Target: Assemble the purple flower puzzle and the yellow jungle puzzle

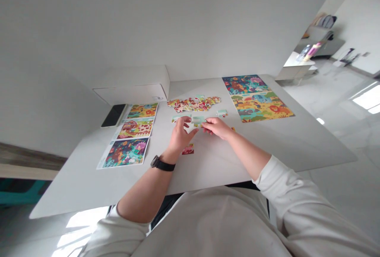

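Note:
My right hand [219,127] pinches the right side of a pale green jigsaw puzzle piece [198,120] just above the table. To its left, my left hand [179,133] holds nothing, thumb and fingers curved and apart. Beyond my left fingertips lies another pale green puzzle piece [177,118], partly covered by them. A pink-red puzzle piece [188,150] lies near my left wrist. Right of the held piece rests a light puzzle piece [222,113]. Behind both hands spreads a heap of mixed puzzle pieces [194,104]. A small yellow piece [233,129] shows beside my right forearm.
On the left lie a sheet of three printed pictures [135,128] and a dark phone [114,115]. A white box [133,93] stands against the wall. Two colourful picture boards [258,98] lie at the right. The white table [311,142] has rounded corners.

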A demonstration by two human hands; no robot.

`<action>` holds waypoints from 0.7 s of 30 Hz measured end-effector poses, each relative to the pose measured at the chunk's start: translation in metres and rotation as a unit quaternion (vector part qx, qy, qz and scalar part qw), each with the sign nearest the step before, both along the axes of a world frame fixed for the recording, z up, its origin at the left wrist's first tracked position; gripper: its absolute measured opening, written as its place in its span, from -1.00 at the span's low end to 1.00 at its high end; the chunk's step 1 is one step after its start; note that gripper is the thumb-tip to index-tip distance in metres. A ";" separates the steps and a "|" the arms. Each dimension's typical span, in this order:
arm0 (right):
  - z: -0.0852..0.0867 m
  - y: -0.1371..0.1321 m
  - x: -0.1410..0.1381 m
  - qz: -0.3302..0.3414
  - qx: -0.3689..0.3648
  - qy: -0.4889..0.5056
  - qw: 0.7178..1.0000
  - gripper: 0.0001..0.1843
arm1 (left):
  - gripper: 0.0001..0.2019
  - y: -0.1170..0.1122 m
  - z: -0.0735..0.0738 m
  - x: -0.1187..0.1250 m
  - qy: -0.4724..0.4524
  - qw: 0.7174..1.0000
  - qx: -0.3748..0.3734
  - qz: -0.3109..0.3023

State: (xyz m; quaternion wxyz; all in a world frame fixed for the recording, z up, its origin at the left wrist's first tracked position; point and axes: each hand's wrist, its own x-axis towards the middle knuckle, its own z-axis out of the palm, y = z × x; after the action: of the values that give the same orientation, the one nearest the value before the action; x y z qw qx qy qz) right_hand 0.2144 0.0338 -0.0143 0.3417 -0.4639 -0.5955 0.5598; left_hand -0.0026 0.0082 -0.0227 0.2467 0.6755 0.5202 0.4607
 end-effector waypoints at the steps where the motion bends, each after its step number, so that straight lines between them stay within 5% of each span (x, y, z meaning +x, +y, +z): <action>1: 0.001 0.000 0.000 0.001 0.000 -0.004 1.000 -0.49 | -0.49 -0.001 0.001 -0.001 0.011 1.000 0.011 -0.008; 10: -0.004 0.000 0.000 0.028 0.001 -0.042 0.999 -0.56 | -0.50 -0.002 0.008 -0.009 0.083 0.994 0.054 -0.050; 13: -0.005 0.002 0.004 -0.017 0.102 -0.076 0.992 -0.63 | -0.50 -0.001 0.008 -0.012 0.084 0.994 0.050 -0.037; 15: -0.003 0.002 0.007 -0.033 0.212 -0.101 0.971 -0.49 | -0.50 0.000 0.008 -0.013 0.081 0.995 0.046 -0.028; 18: 0.002 0.002 0.011 0.015 0.336 -0.145 0.930 -0.53 | -0.47 0.000 0.006 -0.012 0.075 0.996 0.040 -0.032; 21: 0.005 0.003 0.013 0.055 0.381 -0.183 0.905 -0.74 | -0.40 -0.001 0.004 -0.009 0.071 0.996 0.029 -0.047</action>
State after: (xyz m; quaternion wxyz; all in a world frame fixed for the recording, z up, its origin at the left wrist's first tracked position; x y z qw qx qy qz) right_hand 0.2273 0.0369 -0.0092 0.3464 -0.3592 -0.8398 0.2138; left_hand -0.0112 0.0077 -0.0190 0.2110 0.7373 0.4901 0.4144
